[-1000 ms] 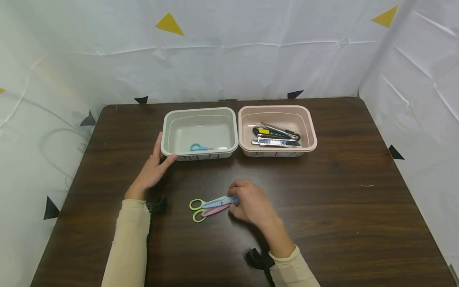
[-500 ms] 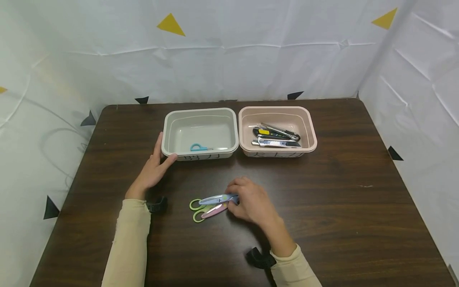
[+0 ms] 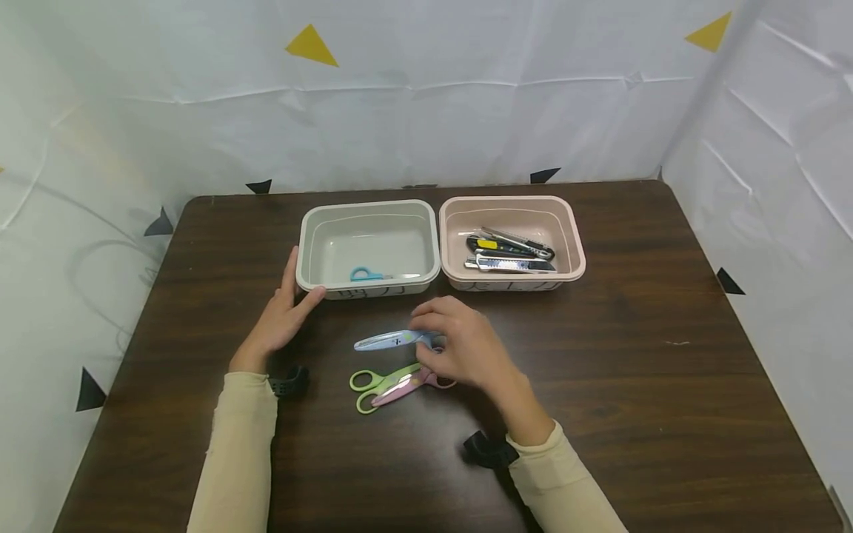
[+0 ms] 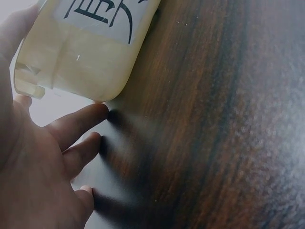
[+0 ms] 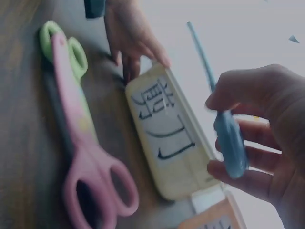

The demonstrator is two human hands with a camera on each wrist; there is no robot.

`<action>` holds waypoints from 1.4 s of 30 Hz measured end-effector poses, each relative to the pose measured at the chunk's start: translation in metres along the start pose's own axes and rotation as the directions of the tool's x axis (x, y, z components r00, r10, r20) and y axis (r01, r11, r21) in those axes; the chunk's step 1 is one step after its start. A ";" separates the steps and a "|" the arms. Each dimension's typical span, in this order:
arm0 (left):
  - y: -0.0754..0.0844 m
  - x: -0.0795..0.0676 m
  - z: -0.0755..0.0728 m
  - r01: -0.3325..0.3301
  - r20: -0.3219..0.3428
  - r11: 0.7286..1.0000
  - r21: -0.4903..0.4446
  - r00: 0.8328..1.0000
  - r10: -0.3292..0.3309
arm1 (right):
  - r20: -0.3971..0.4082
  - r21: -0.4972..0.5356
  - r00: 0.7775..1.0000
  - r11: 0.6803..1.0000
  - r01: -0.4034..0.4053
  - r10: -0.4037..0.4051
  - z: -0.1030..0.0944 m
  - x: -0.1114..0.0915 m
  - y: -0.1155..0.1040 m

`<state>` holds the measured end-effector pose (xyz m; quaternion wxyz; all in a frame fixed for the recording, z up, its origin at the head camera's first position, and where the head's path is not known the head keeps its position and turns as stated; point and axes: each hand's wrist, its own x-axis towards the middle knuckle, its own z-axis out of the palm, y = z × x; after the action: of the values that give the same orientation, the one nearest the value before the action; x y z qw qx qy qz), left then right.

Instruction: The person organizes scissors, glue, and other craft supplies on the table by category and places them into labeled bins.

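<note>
My right hand (image 3: pixel 463 344) pinches blue scissors (image 3: pixel 386 340) by the handles, their blades pointing left. In the right wrist view those scissors (image 5: pixel 231 143) appear edge-on between thumb and fingers. Beneath them on the table, pink scissors (image 3: pixel 396 388) lie across green scissors (image 3: pixel 386 381), whose loops stick out at the left. My left hand (image 3: pixel 276 326) rests its straight fingers and thumb against the near left corner of the grey-white bin (image 3: pixel 435 244). Inside that bin lies one small pair of light-blue scissors (image 3: pixel 366 275). The left wrist view shows the bin's labelled wall (image 4: pixel 90 67) beside the fingers.
To the right of the grey-white bin, a pink bin (image 3: pixel 578 244) stands close alongside, holding several utility knives (image 3: pixel 509 263). Both bins sit toward the back of the dark wooden table (image 3: pixel 640 370). White sheeting (image 3: pixel 426 133) hangs behind and at both sides.
The blue scissors have come off the pile, moving up and away from the pink and green pairs with my right hand. My left hand stays at the bin corner.
</note>
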<state>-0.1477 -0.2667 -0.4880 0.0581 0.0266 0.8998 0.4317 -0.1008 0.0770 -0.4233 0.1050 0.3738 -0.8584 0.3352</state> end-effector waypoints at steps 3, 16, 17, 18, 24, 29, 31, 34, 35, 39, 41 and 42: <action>0.000 0.000 0.000 0.002 0.001 1.000 0.003 1.000 -0.002 | -0.005 0.044 1.000 0.999 0.028 -0.028 -0.004 0.011 -0.001; 0.001 -0.001 0.000 -0.007 -0.006 1.000 -0.012 1.000 0.007 | 0.016 -0.027 0.999 0.999 -0.046 0.046 -0.007 0.065 0.016; 0.002 -0.001 0.000 -0.005 -0.005 1.000 -0.012 1.000 0.005 | 0.027 -0.037 0.998 0.997 -0.061 0.062 -0.008 0.070 0.018; 0.002 -0.001 0.000 -0.005 -0.004 1.000 -0.009 1.000 0.005 | 0.042 -0.046 0.996 0.996 -0.075 0.077 -0.008 0.074 0.020; 0.005 -0.002 -0.001 0.003 0.005 1.000 0.001 1.000 -0.003 | 0.176 -0.115 0.965 0.978 -0.175 0.193 -0.005 0.098 0.030; 0.004 -0.002 0.000 0.009 0.006 1.000 -0.001 1.000 -0.009 | 0.295 -0.175 0.916 0.958 -0.228 0.272 -0.001 0.118 0.036; 0.004 -0.002 0.000 0.008 0.005 1.000 -0.001 1.000 -0.008 | 0.323 -0.194 0.903 0.954 -0.230 0.283 0.000 0.126 0.039; 0.003 -0.002 0.000 0.008 0.005 1.000 -0.001 1.000 -0.008 | 0.359 -0.217 0.886 0.950 -0.226 0.293 0.003 0.135 0.044; 0.003 -0.002 0.000 0.008 0.004 1.000 0.000 1.000 -0.008 | 0.373 -0.226 0.880 0.949 -0.221 0.294 0.005 0.137 0.045; 0.003 -0.002 -0.001 0.009 0.003 1.000 0.002 1.000 -0.009 | 0.428 -0.259 0.853 0.945 -0.202 0.299 0.013 0.145 0.053; 0.004 -0.002 0.000 0.007 0.004 1.000 0.002 1.000 -0.007 | 0.455 -0.264 0.836 0.943 -0.201 0.306 0.018 0.148 0.057; 0.003 -0.002 0.001 0.004 0.003 1.000 0.000 1.000 -0.004 | 0.464 -0.263 0.830 0.943 -0.205 0.309 0.021 0.148 0.059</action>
<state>-0.1460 -0.2642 -0.4856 0.0605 0.0256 0.8997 0.4316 -0.2451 0.0078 -0.4041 -0.1292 0.3155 -0.9281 0.1494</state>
